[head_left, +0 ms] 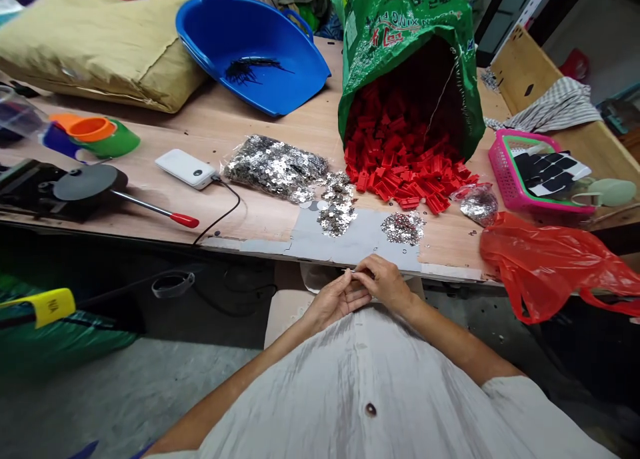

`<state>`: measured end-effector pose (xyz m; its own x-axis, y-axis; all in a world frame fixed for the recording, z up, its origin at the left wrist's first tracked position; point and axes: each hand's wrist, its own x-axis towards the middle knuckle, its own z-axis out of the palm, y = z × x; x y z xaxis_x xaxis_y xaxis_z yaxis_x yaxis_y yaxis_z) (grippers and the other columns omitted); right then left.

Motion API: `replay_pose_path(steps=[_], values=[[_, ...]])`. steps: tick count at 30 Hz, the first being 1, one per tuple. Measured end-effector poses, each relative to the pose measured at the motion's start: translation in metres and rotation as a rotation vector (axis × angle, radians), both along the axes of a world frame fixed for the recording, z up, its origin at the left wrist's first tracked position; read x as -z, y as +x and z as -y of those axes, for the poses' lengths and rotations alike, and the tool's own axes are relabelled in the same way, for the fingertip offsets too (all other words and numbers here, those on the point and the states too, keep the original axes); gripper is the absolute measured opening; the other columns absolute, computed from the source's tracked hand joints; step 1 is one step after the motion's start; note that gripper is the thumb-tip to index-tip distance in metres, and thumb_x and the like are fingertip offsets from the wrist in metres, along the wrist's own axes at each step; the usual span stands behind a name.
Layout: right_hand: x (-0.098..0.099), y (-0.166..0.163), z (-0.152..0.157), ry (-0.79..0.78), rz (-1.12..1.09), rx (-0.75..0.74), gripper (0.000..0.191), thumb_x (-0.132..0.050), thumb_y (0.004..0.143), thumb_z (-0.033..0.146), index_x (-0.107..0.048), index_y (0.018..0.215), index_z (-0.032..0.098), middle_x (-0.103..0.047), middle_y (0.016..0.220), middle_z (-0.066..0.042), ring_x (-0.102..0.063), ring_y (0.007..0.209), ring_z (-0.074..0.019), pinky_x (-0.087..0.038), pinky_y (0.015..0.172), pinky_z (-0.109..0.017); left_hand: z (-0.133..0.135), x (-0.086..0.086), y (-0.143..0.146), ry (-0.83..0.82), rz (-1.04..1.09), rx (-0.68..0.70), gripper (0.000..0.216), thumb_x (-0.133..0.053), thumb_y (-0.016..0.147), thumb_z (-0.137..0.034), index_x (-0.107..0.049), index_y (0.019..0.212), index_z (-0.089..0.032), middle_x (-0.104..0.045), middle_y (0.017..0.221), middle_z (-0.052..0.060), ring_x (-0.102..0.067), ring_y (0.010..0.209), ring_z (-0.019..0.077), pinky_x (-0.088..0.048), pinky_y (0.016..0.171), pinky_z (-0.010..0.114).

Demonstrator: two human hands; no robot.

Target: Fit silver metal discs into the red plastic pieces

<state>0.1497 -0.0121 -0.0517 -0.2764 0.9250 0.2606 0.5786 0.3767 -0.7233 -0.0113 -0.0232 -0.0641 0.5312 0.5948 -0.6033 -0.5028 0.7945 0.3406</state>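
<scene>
My left hand (334,299) and my right hand (384,282) meet at the table's front edge, just above my lap. Both have fingers curled and pinched together around something small that I cannot make out. Right beyond them lie small heaps of shiny metal pieces (403,227) on a grey patch of the table (250,132). A larger clear bag of the same metal pieces (275,166) sits to the left. Red plastic parts (400,162) spill out of a tipped green sack (405,39) behind the heaps.
A blue tub (250,46) stands at the back beside a tan cushion (95,42). A white power bank (186,168) with a cable, a black hand press (80,186), a pink basket (535,176) and a red plastic bag (550,262) lie around.
</scene>
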Motion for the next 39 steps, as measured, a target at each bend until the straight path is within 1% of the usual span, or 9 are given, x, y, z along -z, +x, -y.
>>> replay_pose_path(steps=[5, 7, 10, 13, 17, 21, 27, 32, 39], values=[[0.000, 0.005, 0.001, 0.114, -0.015, -0.127, 0.013, -0.055, 0.093, 0.018, -0.065, 0.099, 0.022, -0.069, 0.092, -0.004, -0.062, 0.090, -0.0175, -0.050, 0.085, -0.033, 0.000, -0.010, 0.006, 0.047, -0.080, -0.128, 0.014, -0.060, 0.091, -0.028, -0.063, 0.090, -0.014, -0.073, 0.086, 0.007, -0.072, 0.082, 0.0204, -0.057, 0.088, 0.041], [-0.001, 0.021, -0.006, 0.193, 0.014, -0.021, 0.017, -0.056, 0.093, 0.021, -0.065, 0.108, 0.024, -0.069, 0.103, -0.005, -0.061, 0.101, -0.0188, -0.046, 0.095, -0.037, -0.004, -0.014, 0.003, 0.065, -0.123, -0.159, 0.018, -0.056, 0.093, -0.030, -0.064, 0.094, -0.014, -0.074, 0.091, 0.009, -0.073, 0.084, 0.0211, -0.058, 0.086, 0.041], [0.002, 0.053, -0.023, 0.267, 0.126, 0.317, 0.025, -0.057, 0.093, 0.028, -0.063, 0.117, 0.022, -0.060, 0.122, -0.011, -0.052, 0.119, -0.0245, -0.039, 0.105, -0.046, -0.007, -0.017, -0.002, 0.076, -0.162, -0.180, 0.022, -0.054, 0.094, -0.032, -0.064, 0.098, -0.013, -0.074, 0.098, 0.012, -0.073, 0.085, 0.0209, -0.058, 0.086, 0.040], [0.014, 0.077, -0.042, 0.238, 0.241, 0.410, 0.040, -0.060, 0.091, 0.036, -0.058, 0.128, 0.021, -0.050, 0.135, -0.015, -0.045, 0.128, -0.0289, -0.034, 0.109, -0.052, -0.007, -0.015, -0.004, 0.064, -0.166, -0.168, 0.022, -0.054, 0.094, -0.033, -0.064, 0.098, -0.013, -0.075, 0.097, 0.012, -0.074, 0.081, 0.0197, -0.059, 0.084, 0.037], [0.027, 0.084, -0.058, 0.143, 0.347, 0.387, 0.051, -0.060, 0.089, 0.041, -0.052, 0.136, 0.022, -0.042, 0.142, -0.016, -0.038, 0.134, -0.0321, -0.027, 0.112, -0.057, -0.005, -0.010, -0.002, 0.047, -0.167, -0.151, 0.021, -0.055, 0.094, -0.033, -0.064, 0.097, -0.014, -0.075, 0.097, 0.011, -0.074, 0.080, 0.0197, -0.059, 0.081, 0.036], [0.028, 0.080, -0.064, 0.097, 0.369, 0.339, 0.047, -0.057, 0.091, 0.039, -0.052, 0.134, 0.021, -0.047, 0.138, -0.016, -0.039, 0.133, -0.0327, -0.022, 0.113, -0.061, -0.005, -0.007, -0.001, 0.047, -0.169, -0.148, 0.022, -0.057, 0.092, -0.034, -0.065, 0.096, -0.014, -0.075, 0.097, 0.011, -0.074, 0.079, 0.0199, -0.058, 0.082, 0.037], [0.026, 0.071, -0.066, 0.110, 0.318, 0.251, 0.041, -0.046, 0.094, 0.026, -0.050, 0.134, 0.018, -0.049, 0.135, -0.016, -0.039, 0.133, -0.0299, -0.028, 0.115, -0.054, -0.006, -0.007, 0.002, 0.049, -0.165, -0.120, 0.022, -0.058, 0.092, -0.034, -0.066, 0.094, -0.014, -0.075, 0.096, 0.011, -0.073, 0.078, 0.0193, -0.059, 0.081, 0.037], [0.025, 0.062, -0.071, 0.133, 0.267, 0.233, 0.039, -0.049, 0.092, 0.025, -0.054, 0.129, 0.013, -0.052, 0.130, -0.018, -0.044, 0.127, -0.0293, -0.035, 0.112, -0.048, -0.005, -0.008, 0.003, 0.050, -0.164, -0.117, 0.023, -0.057, 0.092, -0.034, -0.066, 0.094, -0.013, -0.074, 0.096, 0.011, -0.073, 0.078, 0.0193, -0.059, 0.079, 0.035], [0.025, 0.058, -0.081, 0.146, 0.210, 0.180, 0.034, -0.050, 0.091, 0.023, -0.059, 0.124, 0.019, -0.057, 0.126, -0.015, -0.048, 0.124, -0.0282, -0.035, 0.111, -0.052, -0.003, -0.005, 0.004, 0.050, -0.158, -0.115, 0.022, -0.059, 0.092, -0.034, -0.066, 0.094, -0.013, -0.074, 0.097, 0.011, -0.073, 0.077, 0.0190, -0.059, 0.079, 0.035]])
